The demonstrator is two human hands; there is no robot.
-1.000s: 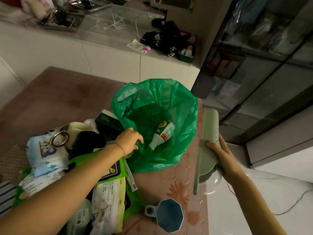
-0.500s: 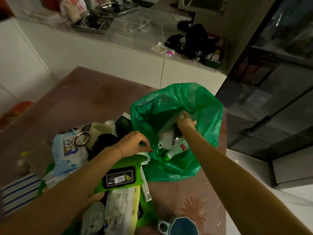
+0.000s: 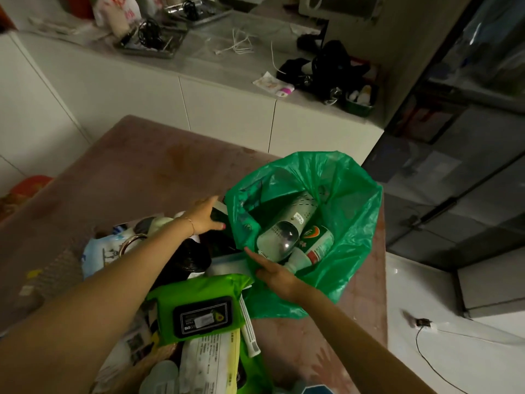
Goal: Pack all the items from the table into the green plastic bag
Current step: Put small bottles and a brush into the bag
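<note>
Here the green plastic bag (image 3: 341, 211) stands open near the far right corner of the table (image 3: 136, 172), its mouth spread wide. Inside it a pale green appliance (image 3: 292, 223) with a clear dome at its near end lies slanted, and beside that a white bottle (image 3: 315, 243) with a red and green label rests against the bag's right wall. The left hand (image 3: 203, 213) reaches to a dark green box (image 3: 220, 213) just left of the bag, fingers stretched over its top and thumb at its near side; whether it truly grips the box cannot be told. The right hand (image 3: 272, 273) is at the bag's near rim with fingers straight and together, pointing left, touching the plastic there. At the near edge of the table lies a heap of goods: a bright green wipes pack (image 3: 199, 302) with a black lid, a black bundle (image 3: 184, 260) behind it, and a metal ring (image 3: 131, 243) on a blue and white packet (image 3: 102, 257).
</note>
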